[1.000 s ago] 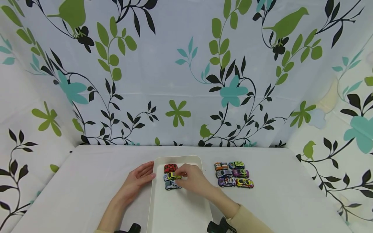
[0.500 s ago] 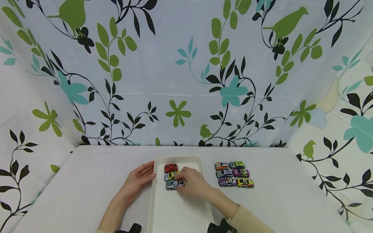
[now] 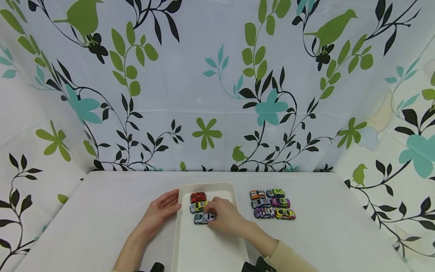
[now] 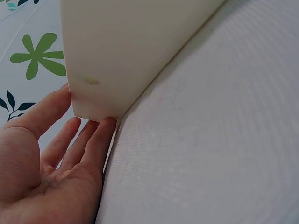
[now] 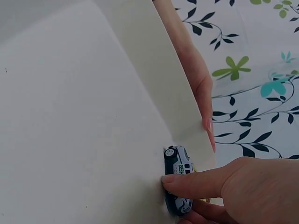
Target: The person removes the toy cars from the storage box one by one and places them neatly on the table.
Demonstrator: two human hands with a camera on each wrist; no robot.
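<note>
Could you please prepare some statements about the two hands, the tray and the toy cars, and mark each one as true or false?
1. The left hand touches the outer side of the off-white, rectangular, plastic-looking tray. True.
2. The small red-and-black toy car stands outside the tray. False: it stands inside, near the far end.
3. The right hand holds the small yellow toy car. False: it holds the small silver-grey toy car.
4. Six small multicoloured toy cars stand on the white table, to the right of the tray. True.
</note>
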